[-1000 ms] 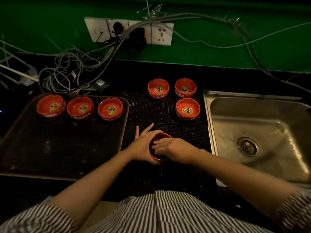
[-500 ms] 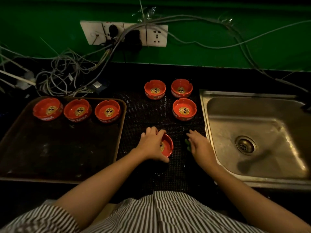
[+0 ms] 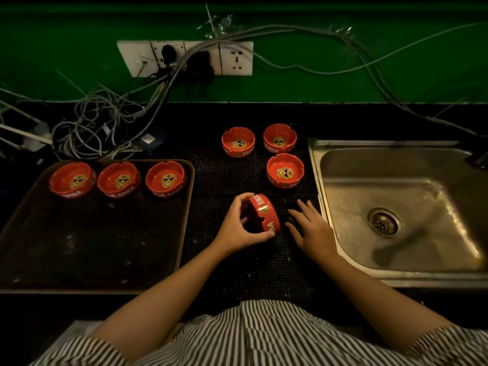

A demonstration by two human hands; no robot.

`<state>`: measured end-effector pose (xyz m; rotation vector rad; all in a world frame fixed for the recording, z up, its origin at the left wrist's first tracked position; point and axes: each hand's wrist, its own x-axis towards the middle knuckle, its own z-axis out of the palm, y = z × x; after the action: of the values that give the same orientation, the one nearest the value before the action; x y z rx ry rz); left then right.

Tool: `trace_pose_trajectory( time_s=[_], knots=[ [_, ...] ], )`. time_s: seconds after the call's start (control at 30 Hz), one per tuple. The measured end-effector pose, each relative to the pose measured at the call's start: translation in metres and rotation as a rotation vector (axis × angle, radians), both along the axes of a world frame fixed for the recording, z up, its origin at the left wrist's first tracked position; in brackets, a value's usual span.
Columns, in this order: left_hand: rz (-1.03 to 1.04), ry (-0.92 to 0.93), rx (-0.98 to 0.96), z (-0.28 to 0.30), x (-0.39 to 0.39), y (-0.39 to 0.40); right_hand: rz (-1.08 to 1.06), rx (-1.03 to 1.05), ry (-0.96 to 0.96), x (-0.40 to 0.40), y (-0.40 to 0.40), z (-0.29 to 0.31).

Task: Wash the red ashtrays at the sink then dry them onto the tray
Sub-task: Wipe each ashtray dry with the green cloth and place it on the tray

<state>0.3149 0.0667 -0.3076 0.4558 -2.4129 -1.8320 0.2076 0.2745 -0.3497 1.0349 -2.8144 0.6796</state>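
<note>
Red ashtrays are sitting in two groups on the dark worktop (image 3: pixel 253 262), and one more is being held up above it. The left hand (image 3: pixel 239 228) is gripping that held ashtray (image 3: pixel 262 213) with thumb and fingers curled around its rim, tipping it on edge so its outer wall with white lettering is facing the camera, over the middle of the black mesh mat (image 3: pixel 232 178). The right hand (image 3: pixel 311 228) is lying just beside it toward the sink edge, fingers spread and nearly straight, resting on a small dark object (image 3: pixel 293 220) that is too dim to identify; the two hands are apart. Three ashtrays are standing upright near the back of the mat: one at the rear left (image 3: pixel 238 141), one at the rear right (image 3: pixel 280 139), and one in front of them (image 3: pixel 285 170), close to the sink's left rim. Three further ashtrays are lining the far edge of the brown tray (image 3: pixel 92 247) at the worktop's left side: left (image 3: pixel 71 179), middle (image 3: pixel 118 179) and right (image 3: pixel 165 178). The steel sink (image 3: pixel 396 207) is filling the worktop's right side. Tangled cables (image 3: pixel 100 128) are lying in the far left corner beneath a wall socket strip (image 3: pixel 184 58).
</note>
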Motion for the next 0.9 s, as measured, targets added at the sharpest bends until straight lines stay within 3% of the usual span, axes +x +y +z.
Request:
trace_pose_trajectory(
  time_s=[0.13, 0.33, 0.5, 0.7, 0.9],
  knots=[
    [0.048, 0.038, -0.094, -0.008, 0.032, -0.018, -0.060, -0.082, -0.033, 0.002, -0.004, 0.004],
    [-0.014, -0.064, -0.350, -0.031, 0.061, -0.035, -0.123, -0.217, -0.128, 0.006, -0.019, 0.019],
    [-0.021, -0.088, -0.544, -0.038, 0.062, -0.028, 0.133, -0.266, -0.191, 0.038, -0.064, 0.044],
    [-0.068, -0.149, -0.733, -0.039, 0.056, -0.029, 0.329, -0.021, 0.138, 0.072, -0.106, 0.035],
    [-0.043, -0.123, -0.712, -0.043, 0.056, -0.030, 0.609, -0.033, 0.226, 0.063, -0.061, 0.026]
  ],
)
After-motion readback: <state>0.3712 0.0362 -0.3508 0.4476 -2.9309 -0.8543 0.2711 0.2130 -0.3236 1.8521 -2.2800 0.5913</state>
